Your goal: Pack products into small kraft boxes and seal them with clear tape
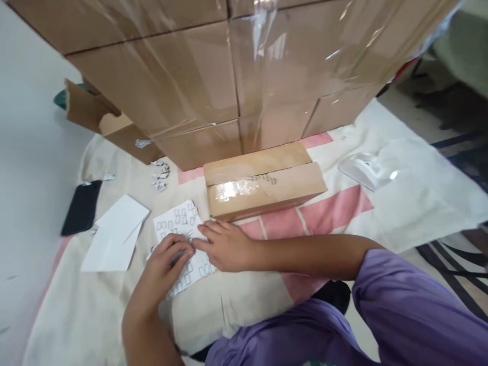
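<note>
A white sheet of paper (186, 213) covered in small hand-drawn rectangles lies on the cloth, partly hidden under both hands. My left hand (170, 259) rests on its left side, fingers bent and drawn together with the thumb; whatever they may pinch is hidden. From the right, my right hand (226, 247) lies on the sheet with its fingers stretched out flat, index fingertip close to the left fingertips. Just beyond the right hand is a closed, taped cardboard box (267, 185) with scribbled writing on top.
Behind stands a tall wall of stacked cardboard boxes (190, 76) wrapped in clear tape. At left lie blank white papers (116, 239), a black flat item (82, 208), crumpled scraps (160, 175) and an open carton (129, 137). A white plastic object (368, 170) sits at right.
</note>
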The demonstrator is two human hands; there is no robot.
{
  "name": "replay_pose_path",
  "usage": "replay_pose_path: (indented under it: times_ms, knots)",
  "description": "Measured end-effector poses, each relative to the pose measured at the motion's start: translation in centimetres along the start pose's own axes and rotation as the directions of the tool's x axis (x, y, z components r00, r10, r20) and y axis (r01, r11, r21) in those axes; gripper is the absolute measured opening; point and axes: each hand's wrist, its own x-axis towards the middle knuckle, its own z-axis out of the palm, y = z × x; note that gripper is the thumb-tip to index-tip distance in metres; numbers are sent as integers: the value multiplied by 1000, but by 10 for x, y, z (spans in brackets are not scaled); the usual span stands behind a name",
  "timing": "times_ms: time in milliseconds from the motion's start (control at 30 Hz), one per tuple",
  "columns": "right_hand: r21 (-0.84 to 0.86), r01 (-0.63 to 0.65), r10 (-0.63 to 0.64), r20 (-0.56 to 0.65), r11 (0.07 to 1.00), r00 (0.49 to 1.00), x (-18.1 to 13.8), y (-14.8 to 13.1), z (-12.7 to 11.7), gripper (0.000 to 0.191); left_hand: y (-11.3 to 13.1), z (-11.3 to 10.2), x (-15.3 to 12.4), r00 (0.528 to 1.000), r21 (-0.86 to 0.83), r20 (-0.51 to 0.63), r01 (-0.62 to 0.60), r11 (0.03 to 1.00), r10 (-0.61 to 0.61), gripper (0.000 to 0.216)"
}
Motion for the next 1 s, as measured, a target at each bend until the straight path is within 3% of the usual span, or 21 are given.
replay_pose_path:
  times_ms: [167, 733, 867, 1000]
  knots:
    - [-64, 12, -12, 1, 998, 1000, -2, 1, -2, 31, -5, -1, -1, 1000, -8, 11, 1, 1000, -1, 15]
    - [-27, 31, -32, -50, 999, 998, -2, 3, 6, 39, 13, -18, -12, 992, -172, 45, 122, 978, -115, 16]
    - [15, 26, -24, -85, 1000, 996, -1, 4, 5, 43, 11, -18, -15, 993, -244, -14, 108, 964, -115, 14]
    - [120, 90, -65, -202, 989, 977, -1, 7, 3, 37, 8, -10, -14, 970, -227, -105, 190, 955, -218, 15]
